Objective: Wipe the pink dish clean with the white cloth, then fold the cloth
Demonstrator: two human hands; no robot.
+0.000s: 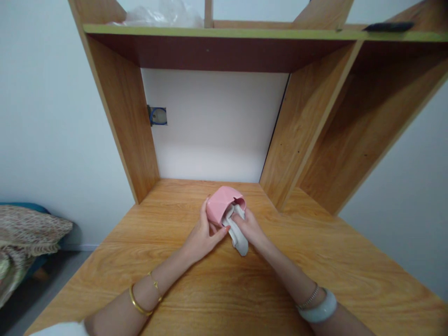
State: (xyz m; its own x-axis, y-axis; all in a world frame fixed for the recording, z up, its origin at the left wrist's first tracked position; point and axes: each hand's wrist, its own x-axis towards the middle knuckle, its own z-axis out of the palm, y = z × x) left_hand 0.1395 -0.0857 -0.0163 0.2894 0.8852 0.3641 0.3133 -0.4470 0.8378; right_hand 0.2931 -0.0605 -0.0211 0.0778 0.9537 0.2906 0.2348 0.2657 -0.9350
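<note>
Two hands meet over the middle of the wooden desk [315, 261], both mine. My left hand [202, 235] is clamped around a pink cup [221, 205], thumb on the near side and fingers wrapped behind, holding it tilted so its mouth faces to my right. My right hand [250, 228] is closed on a white cloth [238, 231], one end pushed into the cup's mouth and the other end hanging down towards the desk, just short of it or touching it; I cannot tell which. Cup and cloth sit between my hands, near the back of the desk, in front of the white wall panel. Gold bangles [140, 303] circle my left wrist and a pale bangle [320, 310] my right. Above, a shelf [245, 33] carries crumpled clear plastic [161, 14] and a dark flat object [388, 26]. On the wall at left sits a blue socket box [157, 115].
</note>
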